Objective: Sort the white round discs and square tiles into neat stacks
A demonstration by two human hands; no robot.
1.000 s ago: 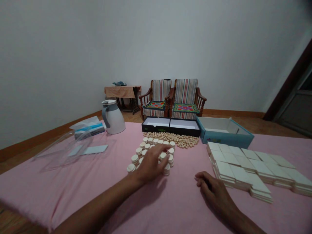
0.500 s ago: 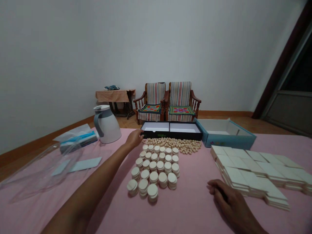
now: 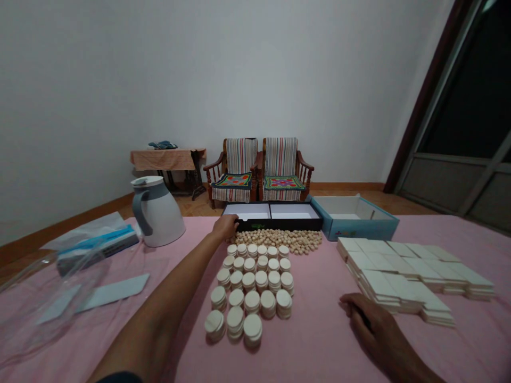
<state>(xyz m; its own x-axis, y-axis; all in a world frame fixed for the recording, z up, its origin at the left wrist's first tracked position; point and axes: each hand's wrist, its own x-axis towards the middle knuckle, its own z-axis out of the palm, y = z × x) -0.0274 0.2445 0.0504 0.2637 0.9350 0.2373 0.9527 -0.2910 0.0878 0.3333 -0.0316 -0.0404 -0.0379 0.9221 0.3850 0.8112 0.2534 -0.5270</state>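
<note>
My left hand point(image 3: 225, 227) reaches out to the front left corner of a shallow black box point(image 3: 275, 223) with two white compartments. Its fingers are closed over the box's front edge. Just below it lies a band of small round wooden beads point(image 3: 285, 240). Several rows of stacked pale wooden discs point(image 3: 248, 280) stand nearer to me. My right hand point(image 3: 369, 324) rests on the pink cloth with its fingers curled together, and I see nothing in them. Stacks of thin square wooden tiles point(image 3: 399, 271) lie just beyond it on the right.
A blue open box point(image 3: 359, 229) stands right of the black one. On the left are a white and grey jug point(image 3: 162, 213), a tissue pack point(image 3: 98, 247), clear plastic point(image 3: 43, 303) and a pale flat strip point(image 3: 115, 292). Two wooden armchairs point(image 3: 259, 170) stand behind the pink-covered table point(image 3: 319, 351).
The view has turned slightly right, so most things sit further left in the picture. My left hand stays at the black box's corner, and my right hand keeps its curled pose.
</note>
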